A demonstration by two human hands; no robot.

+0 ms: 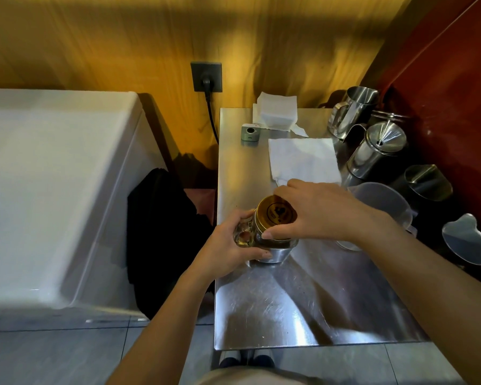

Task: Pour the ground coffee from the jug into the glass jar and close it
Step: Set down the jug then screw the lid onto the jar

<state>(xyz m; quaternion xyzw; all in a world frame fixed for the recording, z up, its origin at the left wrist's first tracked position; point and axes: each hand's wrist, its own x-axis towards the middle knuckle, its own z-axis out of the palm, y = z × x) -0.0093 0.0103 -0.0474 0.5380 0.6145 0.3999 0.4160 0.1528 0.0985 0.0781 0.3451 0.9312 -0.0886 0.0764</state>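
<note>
A glass jar [275, 250] stands near the left edge of the steel table [303, 301]. A gold lid [274, 213] with a dark round logo sits on its mouth, tilted toward me. My left hand [231, 245] wraps around the jar's left side. My right hand [314, 212] grips the lid's rim, with the thumb at the front and the fingers over the back. A clear plastic jug [383, 204] stands just right of my right hand, partly hidden by my wrist. Whether coffee is inside the jar cannot be seen clearly.
A white paper towel [303, 159] lies behind the jar, with a napkin stack [275, 112] and a small grey device [249, 132] further back. Steel pitchers [353, 112] and a lidded steel pot [378, 151] crowd the right side. A white cabinet [53, 190] stands left.
</note>
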